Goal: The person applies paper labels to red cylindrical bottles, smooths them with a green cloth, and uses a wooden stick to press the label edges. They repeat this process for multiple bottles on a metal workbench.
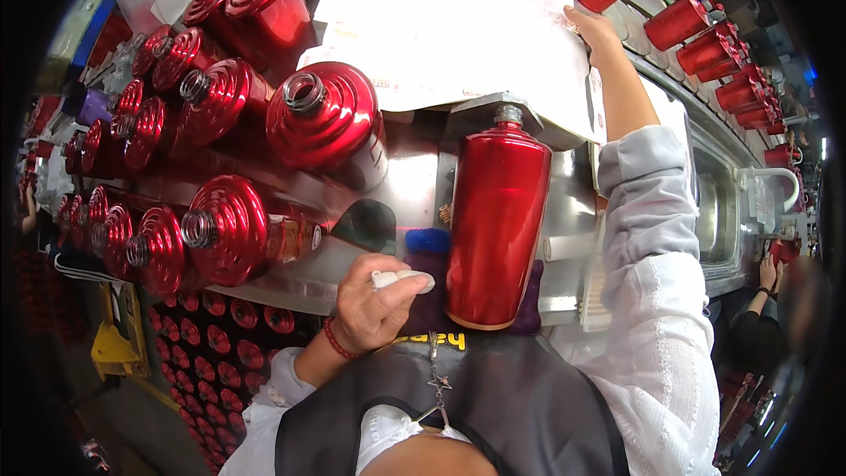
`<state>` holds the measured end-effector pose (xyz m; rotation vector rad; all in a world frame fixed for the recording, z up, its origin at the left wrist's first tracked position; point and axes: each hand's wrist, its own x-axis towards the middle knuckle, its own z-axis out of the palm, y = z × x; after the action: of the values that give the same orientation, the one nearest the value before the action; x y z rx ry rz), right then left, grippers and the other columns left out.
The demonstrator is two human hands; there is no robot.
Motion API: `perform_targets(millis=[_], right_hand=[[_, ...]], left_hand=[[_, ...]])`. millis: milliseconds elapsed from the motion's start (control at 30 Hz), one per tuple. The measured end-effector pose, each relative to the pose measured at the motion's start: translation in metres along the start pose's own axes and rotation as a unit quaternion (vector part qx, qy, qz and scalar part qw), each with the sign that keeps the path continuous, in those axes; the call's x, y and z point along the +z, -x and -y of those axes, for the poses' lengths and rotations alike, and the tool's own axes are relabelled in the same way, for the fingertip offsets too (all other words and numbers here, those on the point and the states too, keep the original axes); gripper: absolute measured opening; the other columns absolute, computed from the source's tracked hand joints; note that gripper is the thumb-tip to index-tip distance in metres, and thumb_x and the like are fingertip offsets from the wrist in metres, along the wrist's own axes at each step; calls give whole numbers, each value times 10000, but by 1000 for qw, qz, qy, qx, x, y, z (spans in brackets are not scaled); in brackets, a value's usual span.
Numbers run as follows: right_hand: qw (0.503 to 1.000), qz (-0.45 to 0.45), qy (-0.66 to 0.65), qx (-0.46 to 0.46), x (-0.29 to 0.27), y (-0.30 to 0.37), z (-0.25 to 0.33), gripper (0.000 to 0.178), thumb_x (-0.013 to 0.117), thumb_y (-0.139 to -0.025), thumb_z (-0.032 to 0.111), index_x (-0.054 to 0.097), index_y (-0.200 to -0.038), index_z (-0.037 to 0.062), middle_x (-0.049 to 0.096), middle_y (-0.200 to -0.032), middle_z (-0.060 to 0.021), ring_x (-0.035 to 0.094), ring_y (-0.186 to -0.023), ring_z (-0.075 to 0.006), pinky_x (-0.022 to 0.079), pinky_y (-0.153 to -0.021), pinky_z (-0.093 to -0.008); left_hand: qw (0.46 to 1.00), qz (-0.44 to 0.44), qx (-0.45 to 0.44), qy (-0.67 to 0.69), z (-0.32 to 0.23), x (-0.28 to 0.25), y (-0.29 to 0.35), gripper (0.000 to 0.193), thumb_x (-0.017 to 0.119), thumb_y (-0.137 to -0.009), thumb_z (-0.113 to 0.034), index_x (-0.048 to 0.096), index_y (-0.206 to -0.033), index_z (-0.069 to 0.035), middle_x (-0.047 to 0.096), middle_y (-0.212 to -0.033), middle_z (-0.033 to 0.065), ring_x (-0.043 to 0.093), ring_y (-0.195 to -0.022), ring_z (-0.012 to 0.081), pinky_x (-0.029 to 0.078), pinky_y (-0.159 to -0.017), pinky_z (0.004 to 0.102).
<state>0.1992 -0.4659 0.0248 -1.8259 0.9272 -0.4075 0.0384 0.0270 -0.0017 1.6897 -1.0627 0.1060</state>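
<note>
Glossy red metallic bottle [495, 225], tall w/ threaded grey neck, lies centre on steel bench [573, 211]. Left hand [374, 304] near-left of it, curled shut on small white pad [401, 278]. Right hand [592, 28] far right, flat on white sheet stack [449, 35], fingers' grip unclear. Ribbed red bottles [220, 229] crowd left; little free room.

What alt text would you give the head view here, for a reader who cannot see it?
A shiny red bottle lies in a metal fixture while the person's left hand holds a small white object beside it. The right hand reaches up to a stack of white sheets. More red bottles stand at left.
</note>
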Motion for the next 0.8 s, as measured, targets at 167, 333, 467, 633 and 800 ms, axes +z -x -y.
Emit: perform_targets(millis=[167, 333, 467, 633, 800], right_hand=[[990, -43, -122, 49, -9, -17, -28, 591, 808, -851, 378, 676, -1125, -129, 710, -1093, -213, 708, -924, -301, 539, -824, -442], [994, -83, -62, -44, -43, -27, -68, 366, 804, -826, 293, 757, -968, -41, 743, -969, -189, 711, -808, -277, 535, -751, -430], [811, -232, 390, -369, -41, 16, -24, 222, 709, -899, 212, 704, -945, -5, 682, -916, -148, 668, -860, -310, 536, -813, -414], [765, 34, 458, -451, -76, 105, 41, 205, 668, -988, 272, 699, -1052, 80, 686, -1165, -156, 636, -1090, -370, 480, -970, -543], [709, 147, 396, -565, -146, 197, 90, 162, 657, -950, 75, 531, -875, 7, 582, -1201, -145, 616, -1035, -308, 517, -852, -371]], left_hand=[[1000, -1, 14, -12, -6, 5, -5, 286, 695, -840, 25, 725, -1115, -47, 712, -949, 104, 651, -889, 277, 557, -761, 364], [1000, 3, 17, 1, -7, 13, -6, 276, 692, -865, -9, 701, -1141, -18, 716, -985, 120, 650, -918, 295, 555, -787, 373], [999, 36, -10, 25, -10, 12, 3, 629, 746, -893, -389, 592, -1337, 28, 662, -1225, 222, 572, -1140, 372, 460, -997, 468], [982, 145, -29, -119, -31, 20, -21, 984, 821, -768, -361, 347, -1527, 47, 514, -1427, 240, 441, -1286, 464, 277, -1145, 526], [977, 164, -43, -133, -37, 18, -27, 936, 822, -712, -284, 422, -1498, 29, 609, -1301, 196, 435, -1280, 404, 285, -1113, 519]])
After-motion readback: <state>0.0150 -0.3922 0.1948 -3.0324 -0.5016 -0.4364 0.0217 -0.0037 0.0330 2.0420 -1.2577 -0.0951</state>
